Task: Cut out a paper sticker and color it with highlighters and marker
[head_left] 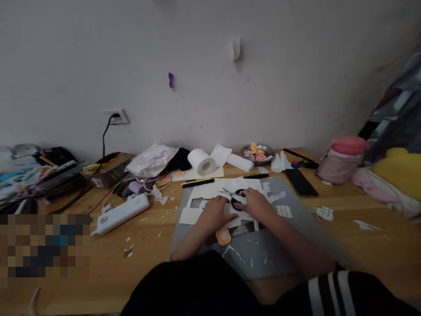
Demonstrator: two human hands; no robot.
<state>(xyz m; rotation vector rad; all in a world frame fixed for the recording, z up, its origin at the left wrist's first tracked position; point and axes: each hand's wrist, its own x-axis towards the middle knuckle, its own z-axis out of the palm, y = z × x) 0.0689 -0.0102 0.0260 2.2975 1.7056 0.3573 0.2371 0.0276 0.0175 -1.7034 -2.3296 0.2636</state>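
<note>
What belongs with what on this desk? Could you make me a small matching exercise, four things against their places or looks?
Things:
1. scissors
2. paper roll
3. metal dish
4. jar

Descriptions:
A. wears a pink lid
B. at the right hand's fingers
C. white, lying on its side with its hollow core showing
D. holds small colourful pieces

Right pairs: 1-B, 2-C, 3-D, 4-A
</note>
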